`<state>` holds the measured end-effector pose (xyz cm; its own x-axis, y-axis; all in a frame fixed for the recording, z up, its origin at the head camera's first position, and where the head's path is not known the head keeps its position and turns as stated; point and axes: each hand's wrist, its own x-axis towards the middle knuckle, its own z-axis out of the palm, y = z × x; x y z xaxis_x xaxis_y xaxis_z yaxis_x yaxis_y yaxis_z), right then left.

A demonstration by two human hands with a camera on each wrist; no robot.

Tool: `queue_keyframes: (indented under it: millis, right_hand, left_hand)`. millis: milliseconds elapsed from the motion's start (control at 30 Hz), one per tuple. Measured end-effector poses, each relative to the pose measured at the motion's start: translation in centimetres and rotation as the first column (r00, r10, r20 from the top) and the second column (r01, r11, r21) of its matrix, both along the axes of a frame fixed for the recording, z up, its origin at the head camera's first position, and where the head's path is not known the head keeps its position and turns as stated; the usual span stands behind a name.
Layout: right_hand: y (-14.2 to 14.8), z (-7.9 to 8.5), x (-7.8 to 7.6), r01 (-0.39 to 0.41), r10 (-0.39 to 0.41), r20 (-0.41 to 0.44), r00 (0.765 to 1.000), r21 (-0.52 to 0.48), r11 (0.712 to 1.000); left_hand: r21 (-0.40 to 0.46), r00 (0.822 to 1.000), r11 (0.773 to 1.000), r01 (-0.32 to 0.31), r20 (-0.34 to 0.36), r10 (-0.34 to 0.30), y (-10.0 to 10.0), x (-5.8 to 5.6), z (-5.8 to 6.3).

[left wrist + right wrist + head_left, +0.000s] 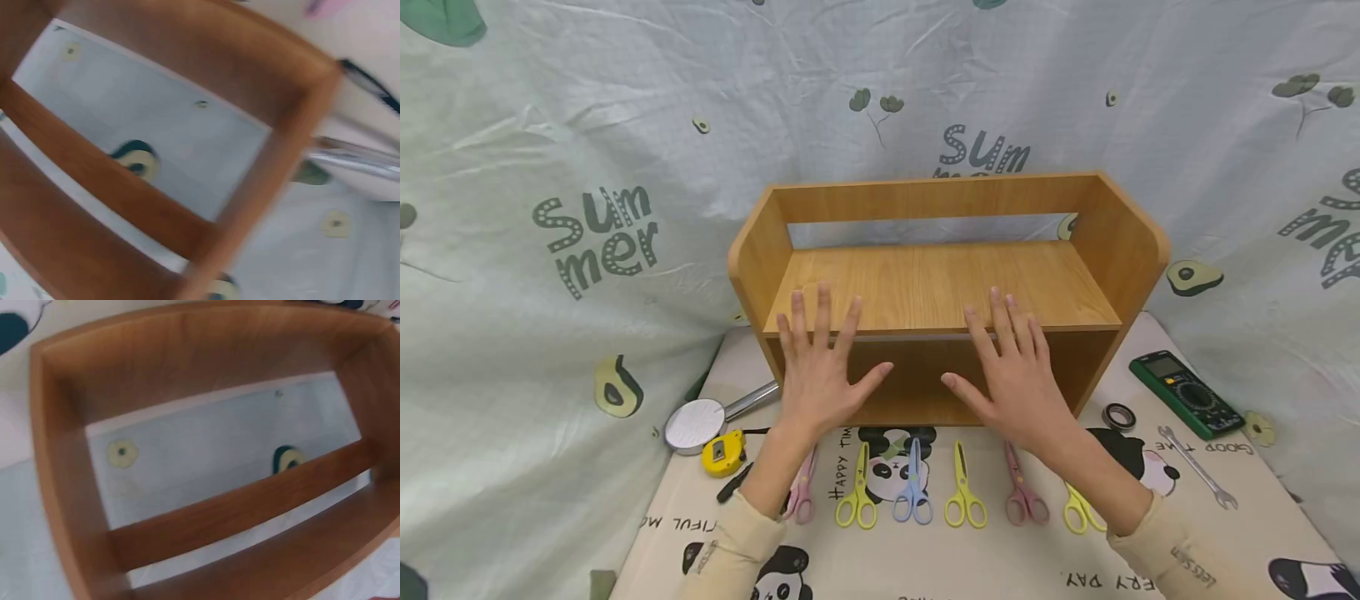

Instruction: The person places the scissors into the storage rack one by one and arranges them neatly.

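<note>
A wooden two-tier desktop shelf (940, 279) stands upright at the back of the table. My left hand (820, 375), fingers spread and straight, overlaps its front left part in the head view. Also spread, my right hand (1018, 383) overlaps the front right part, palm down, with the thumb pointing inward. Neither hand holds anything. Both wrist views look into the lower compartment, whose back is partly open: a wooden rail (125, 178) crosses it in the left wrist view, and the same rail (244, 507) shows in the right one. No fingers appear in either wrist view.
Several scissors, among them blue ones (913, 487), lie in a row before the shelf. At left are a magnifying glass (695, 426) and yellow tape measure (724, 453); at right, black tape (1107, 415), a wrench (1198, 468) and a multimeter (1187, 394). Printed sheeting (850, 50) hangs behind.
</note>
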<state>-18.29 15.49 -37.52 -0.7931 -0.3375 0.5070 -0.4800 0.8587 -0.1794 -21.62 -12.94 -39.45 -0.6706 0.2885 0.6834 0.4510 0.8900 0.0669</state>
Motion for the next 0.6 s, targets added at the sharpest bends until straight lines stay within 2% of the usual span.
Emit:
queue_keyframes:
  millis: [100, 167, 233, 300, 333, 400, 433, 500, 533, 600]
  right_hand:
    - [-1.5, -0.7, 0.9, -0.103, 0.102, -0.013, 0.995, -0.073, 0.992]
    - [-2.9, -1.3, 1.6, -0.167, 0.171, 0.021, 0.985, -0.146, 0.975]
    - [-4.4, -2.0, 2.4, -0.207, 0.233, 0.089, 0.968, -0.234, 0.95]
    - [-6.0, -2.8, 3.1, -0.214, 0.283, 0.18, 0.942, -0.325, 0.921]
    - [-6.8, -3.2, 3.4, -0.213, 0.308, 0.22, 0.926, -0.369, 0.905]
    - [-8.4, -4.0, 3.9, -0.204, 0.355, 0.29, 0.889, -0.443, 0.873]
    - [-9.2, -4.5, 4.1, -0.2, 0.376, 0.316, 0.871, -0.471, 0.859]
    - [-10.6, -5.5, 4.4, -0.196, 0.417, 0.356, 0.836, -0.515, 0.834]
    - [-11.3, -6.0, 4.5, -0.197, 0.435, 0.365, 0.823, -0.535, 0.822]
    - [-12.6, -7.1, 4.7, -0.188, 0.464, 0.388, 0.796, -0.57, 0.8]
  left_hand:
    - [0.164, 0.992, 0.986, 0.027, -0.124, -0.006, -2.6, 0.0, -1.2]
    - [0.297, 0.99, 0.953, 0.056, -0.139, -0.014, -4.3, 0.1, -2.2]
    - [0.431, 0.994, 0.899, 0.075, -0.101, -0.034, -5.8, 0.1, -3.3]
    - [0.557, 0.998, 0.829, 0.049, 0.004, -0.062, -7.0, 0.2, -4.4]
    - [0.615, 0.994, 0.788, 0.024, 0.071, -0.086, -7.5, 0.3, -5.0]
    - [0.709, 0.967, 0.704, -0.037, 0.203, -0.154, -8.4, 0.3, -5.9]
    - [0.74, 0.944, 0.668, -0.079, 0.27, -0.188, -8.7, 0.3, -6.3]
    - [0.774, 0.89, 0.617, -0.145, 0.374, -0.26, -9.4, 0.2, -7.1]
    - [0.781, 0.863, 0.603, -0.164, 0.41, -0.295, -9.7, 0.1, -7.5]
    - [0.771, 0.813, 0.606, -0.194, 0.472, -0.34, -10.2, -0.1, -8.2]
